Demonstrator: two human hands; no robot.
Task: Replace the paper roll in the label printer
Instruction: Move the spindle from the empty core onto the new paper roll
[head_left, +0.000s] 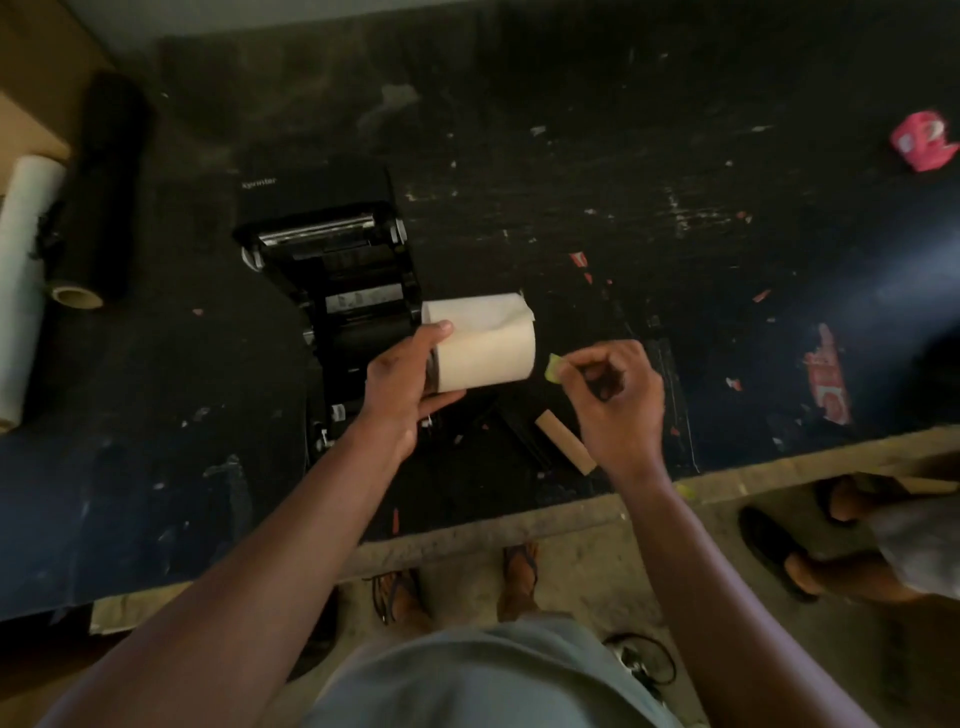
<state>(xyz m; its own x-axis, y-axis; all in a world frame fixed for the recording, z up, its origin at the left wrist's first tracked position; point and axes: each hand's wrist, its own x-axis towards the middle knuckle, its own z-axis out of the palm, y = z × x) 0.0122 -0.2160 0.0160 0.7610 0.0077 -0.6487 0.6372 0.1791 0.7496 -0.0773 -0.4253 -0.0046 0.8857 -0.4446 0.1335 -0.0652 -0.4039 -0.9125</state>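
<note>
Left hand (402, 387) grip clamps label roll (485, 348) at frame centre, beside open label printer (343, 280). Right hand (615, 395) pinches green sticker (555, 368). Risk: freed paper end unwinds; one-handed hold slips, roll drops onto counter (571, 156).

Paper roll (485, 345): matt cream paper, smooth, outer wrap slightly creased. Label printer (343, 280): black plastic, semi-gloss, w/ shiny metal bar at top. Table (571, 156): dark, matt, scuffed, flecked w/ torn paper bits. Spent core (565, 449): bare brown cardboard, matt. Black roll (101, 182): looks like glossy plastic film on cardboard tube.
</note>
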